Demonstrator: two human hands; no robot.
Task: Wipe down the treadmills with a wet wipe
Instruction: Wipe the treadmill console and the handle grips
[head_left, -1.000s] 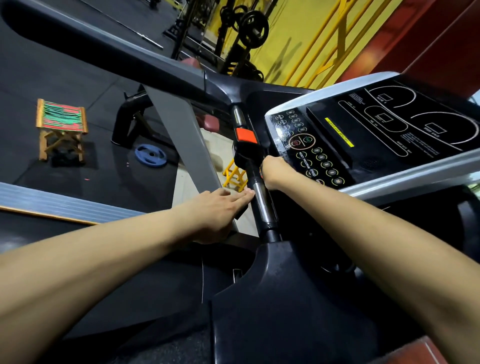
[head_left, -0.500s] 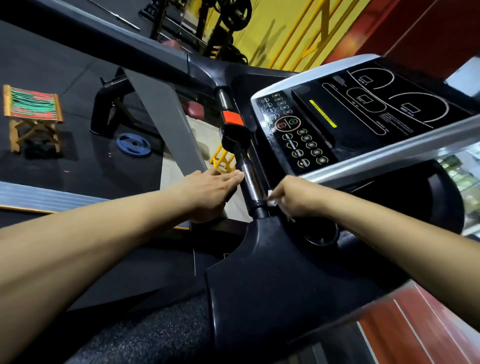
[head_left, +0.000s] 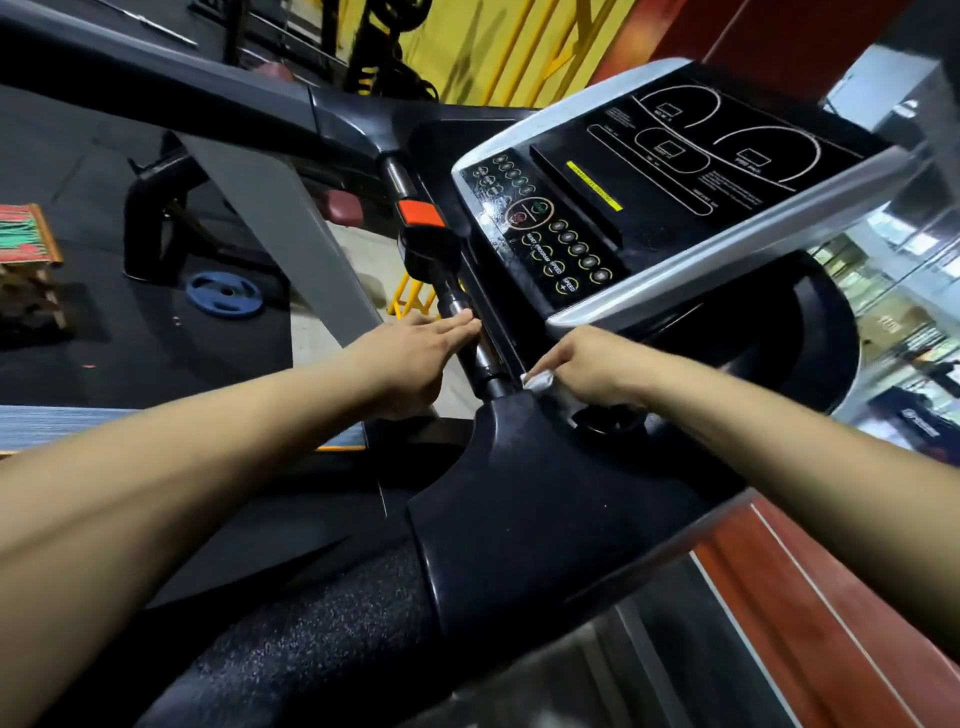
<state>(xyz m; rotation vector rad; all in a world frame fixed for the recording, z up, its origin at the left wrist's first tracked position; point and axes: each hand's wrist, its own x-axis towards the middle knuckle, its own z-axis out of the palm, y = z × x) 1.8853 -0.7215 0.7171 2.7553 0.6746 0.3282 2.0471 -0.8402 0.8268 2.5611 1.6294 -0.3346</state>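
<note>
The wet wipe (head_left: 540, 383) is a small crumpled white wad pinched under the curled fingers of the right hand (head_left: 587, 371), pressed onto the black plastic housing (head_left: 530, 499) of the treadmill just where the metal grip bar (head_left: 480, 348) enters it. Only a corner of the wipe shows, sticking out to the left of the fingertips; the rest is hidden beneath the hand.

Just left of that grip, the left hand (head_left: 415, 358) lies flat with straight fingers, the fingertips touching the grip bar, holding nothing. The bar runs up and away from both hands to a black collar with an orange-red clip (head_left: 420, 214), then joins the long black handrail (head_left: 156, 93) that crosses the upper left.

Directly beyond the right hand, the silver-framed console (head_left: 675, 197) tilts overhead, its button panel (head_left: 545, 234) nearest the bar and the dark display further right. A round recess (head_left: 608, 418) in the housing sits just under the right wrist. Toward the viewer, the housing widens into a textured black pad (head_left: 311, 639).

Well off to the left of the left arm, on the dark floor, lie a blue weight plate (head_left: 224, 294) and a small wooden stool with a woven seat (head_left: 26, 239). A grey upright (head_left: 280, 228) stands between them and the hands. Yellow wall (head_left: 493, 41) and racks fill the far background.
</note>
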